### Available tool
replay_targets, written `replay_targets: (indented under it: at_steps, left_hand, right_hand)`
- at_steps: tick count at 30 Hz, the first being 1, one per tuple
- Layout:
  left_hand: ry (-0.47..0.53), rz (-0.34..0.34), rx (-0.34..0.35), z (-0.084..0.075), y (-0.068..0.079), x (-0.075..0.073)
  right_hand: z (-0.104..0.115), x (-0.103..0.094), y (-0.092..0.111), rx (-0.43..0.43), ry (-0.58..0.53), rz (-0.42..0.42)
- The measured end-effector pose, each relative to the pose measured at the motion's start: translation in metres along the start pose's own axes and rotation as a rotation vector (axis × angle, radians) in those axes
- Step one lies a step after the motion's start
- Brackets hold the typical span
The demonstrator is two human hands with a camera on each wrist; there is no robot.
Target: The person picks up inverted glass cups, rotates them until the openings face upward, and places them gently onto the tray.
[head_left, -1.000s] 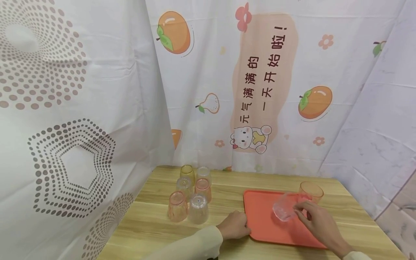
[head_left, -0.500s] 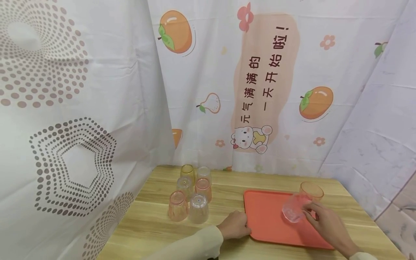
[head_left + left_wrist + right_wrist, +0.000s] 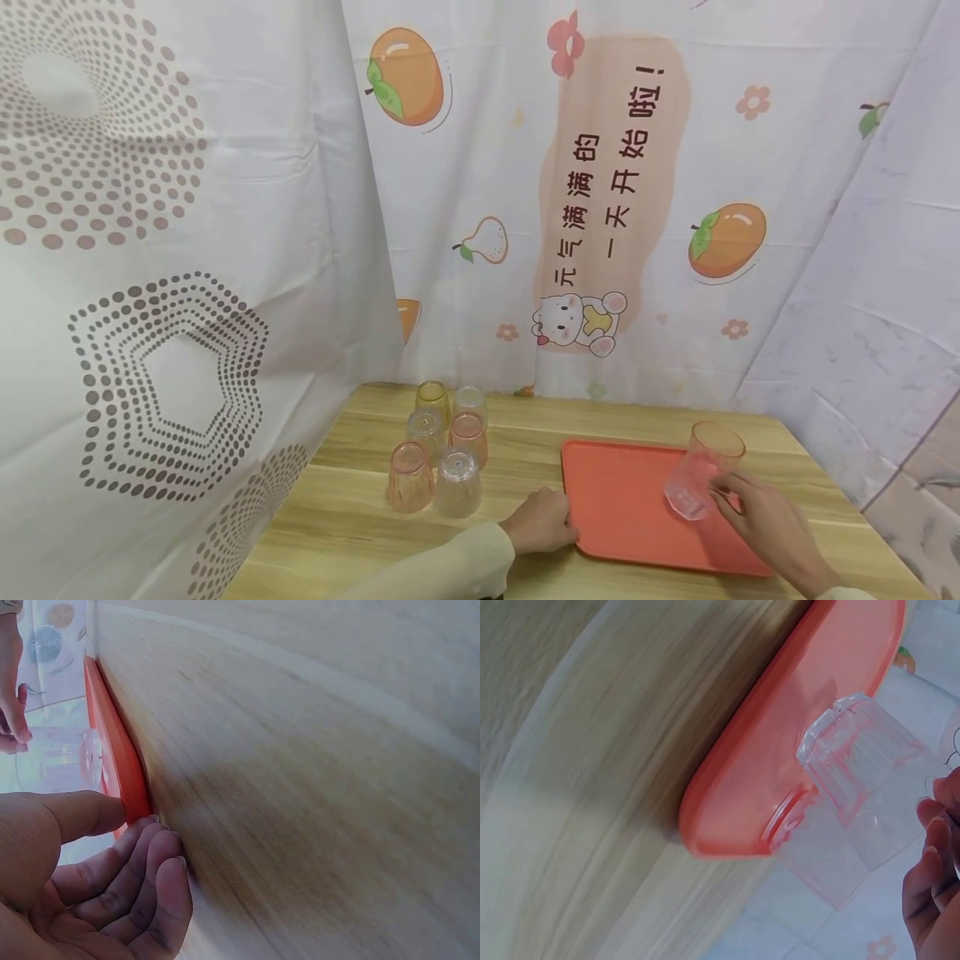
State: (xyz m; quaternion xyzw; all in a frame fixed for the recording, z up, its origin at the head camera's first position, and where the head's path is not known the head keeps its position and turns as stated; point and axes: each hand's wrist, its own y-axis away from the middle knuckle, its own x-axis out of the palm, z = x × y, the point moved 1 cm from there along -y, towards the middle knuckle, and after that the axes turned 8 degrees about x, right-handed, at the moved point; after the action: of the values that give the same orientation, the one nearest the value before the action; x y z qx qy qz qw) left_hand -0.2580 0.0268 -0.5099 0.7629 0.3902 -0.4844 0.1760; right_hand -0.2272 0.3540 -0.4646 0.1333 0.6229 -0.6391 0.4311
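My right hand [image 3: 772, 521] pinches a clear glass [image 3: 686, 493] near its rim. That glass hangs over the red tray [image 3: 615, 492], base toward the tray; in the right wrist view its faceted base [image 3: 832, 731] appears raised off the surface. Just behind it a pink glass [image 3: 722, 439] stands mouth up in the tray's far right corner, partly overlapped by the clear one in the head view. My left hand [image 3: 542, 523] grips the tray's left rim; in the left wrist view the thumb lies on the rim [image 3: 124, 761] and the curled fingers [image 3: 169, 881] are against its outer side.
Several upturned glasses stand in two columns on the wooden table [image 3: 352, 533] at left: an amber one [image 3: 432, 402], pink ones such as the front pink glass [image 3: 411, 479], and clear ones such as the front clear glass [image 3: 458, 483]. Printed curtains [image 3: 465, 317] hang behind the table.
My right hand has carried the clear glass to the right over the tray, closer to the pink glass. The left hand and the tray have stayed in place.
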Motion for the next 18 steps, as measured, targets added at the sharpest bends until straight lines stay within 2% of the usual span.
replay_targets:
  at_steps: [9,18]
  left_hand:
    - [-0.002,0.010,-0.032,-0.001,0.000,0.000]
    - [0.022,0.004,-0.028,0.000,0.000,0.001]
  right_hand:
    - [-0.010,-0.004,0.003,0.006,0.051,0.024]
    - [-0.015,-0.009,0.006,-0.001,0.082,0.028]
